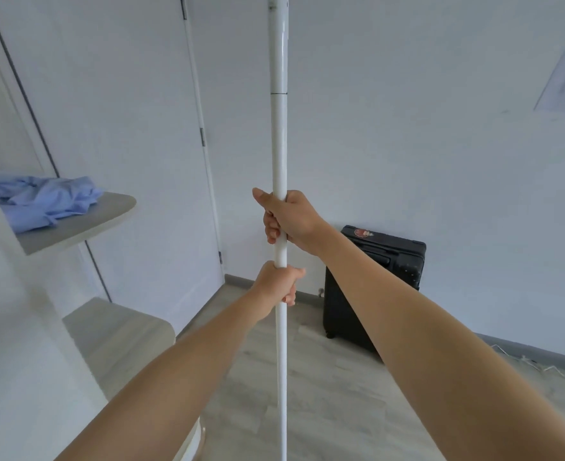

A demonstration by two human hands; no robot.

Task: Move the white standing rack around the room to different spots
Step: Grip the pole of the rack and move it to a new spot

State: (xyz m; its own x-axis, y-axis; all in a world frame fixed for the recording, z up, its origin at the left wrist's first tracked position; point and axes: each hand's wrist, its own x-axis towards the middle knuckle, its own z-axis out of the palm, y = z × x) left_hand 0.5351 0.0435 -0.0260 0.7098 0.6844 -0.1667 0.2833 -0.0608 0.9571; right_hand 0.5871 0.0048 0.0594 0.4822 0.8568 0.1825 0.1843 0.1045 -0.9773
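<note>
The white standing rack (279, 134) shows as one upright white pole running from the top edge to the bottom edge at the centre of the head view. Its base and top are out of frame. My right hand (287, 218) is wrapped around the pole at mid height. My left hand (279, 283) grips the same pole just below it. Both arms reach forward from the bottom of the frame.
A black suitcase (379, 281) stands against the back wall, right of the pole. A white door (135, 134) is at the left. A shelf (85, 221) holds blue cloth (45, 199); a lower shelf (118, 331) sits beneath. White cables (533, 364) lie on the wooden floor (341, 404) at right.
</note>
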